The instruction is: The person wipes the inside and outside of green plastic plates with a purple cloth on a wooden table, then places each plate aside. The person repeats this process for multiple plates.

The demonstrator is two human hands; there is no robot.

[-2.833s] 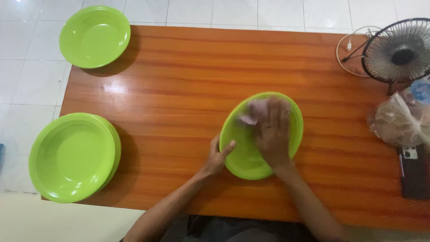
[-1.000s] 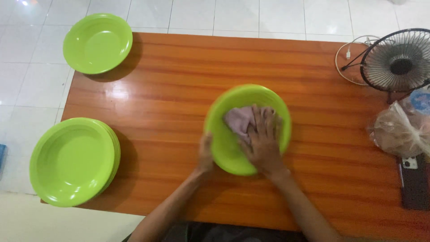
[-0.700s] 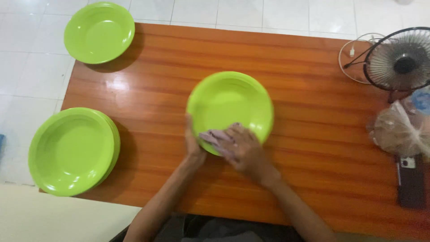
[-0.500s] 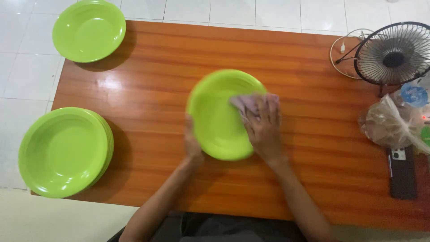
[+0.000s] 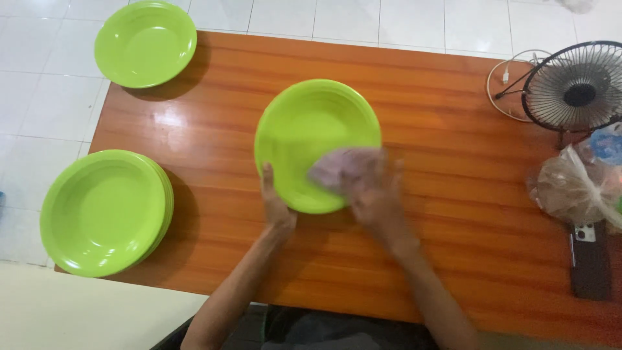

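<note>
A green plate (image 5: pixel 311 133) lies near the middle of the wooden bench (image 5: pixel 453 194), a little toward the person's side. The left hand (image 5: pixel 275 204) holds the plate at its near-left rim, with the thumb laid over the edge. The right hand (image 5: pixel 376 194) is blurred; it presses a pale pinkish cloth (image 5: pixel 340 167) on the near-right part of the plate, fingers closed over the cloth. Both hands are thus on the near side of the plate, one at each side. At the left edge of the bench is a stack of green plates (image 5: pixel 103 210), and one more green bowl-like plate (image 5: pixel 144 44) sits at the far-left corner. At the right stand a small fan (image 5: pixel 576 87) and a plastic bag (image 5: pixel 573 188).
</note>
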